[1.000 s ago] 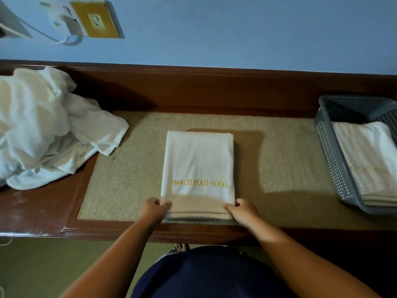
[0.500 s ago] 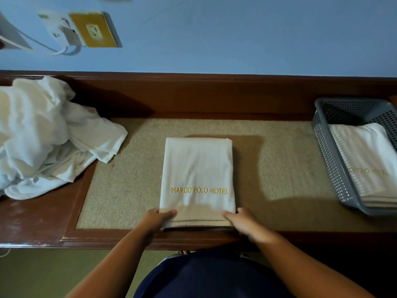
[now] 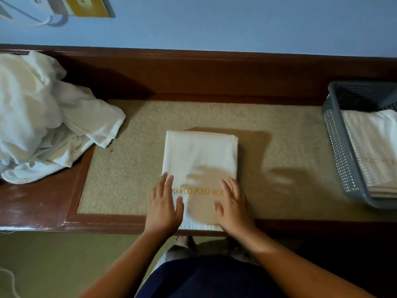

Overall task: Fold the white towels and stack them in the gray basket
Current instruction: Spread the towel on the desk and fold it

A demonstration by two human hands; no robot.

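A folded white towel (image 3: 199, 160) with gold lettering lies on the beige mat (image 3: 279, 151) in the middle of the wooden bench. My left hand (image 3: 164, 206) lies flat on the towel's near left corner, fingers straight. My right hand (image 3: 233, 206) lies flat on its near right corner, covering the end of the lettering. At the far right stands the gray basket (image 3: 337, 147), with a folded white towel (image 3: 373, 147) inside it. A heap of unfolded white towels (image 3: 43, 121) sits at the left end of the bench.
The bench's raised wooden back (image 3: 214, 72) runs along the blue wall. A wall socket with a plugged cable (image 3: 64, 7) is at the top left. The bench front edge (image 3: 96, 224) is just below my hands.
Both hands let go of the towel's near edge and moved up onto its top, now lying flat with fingers spread. The towel stays in place.
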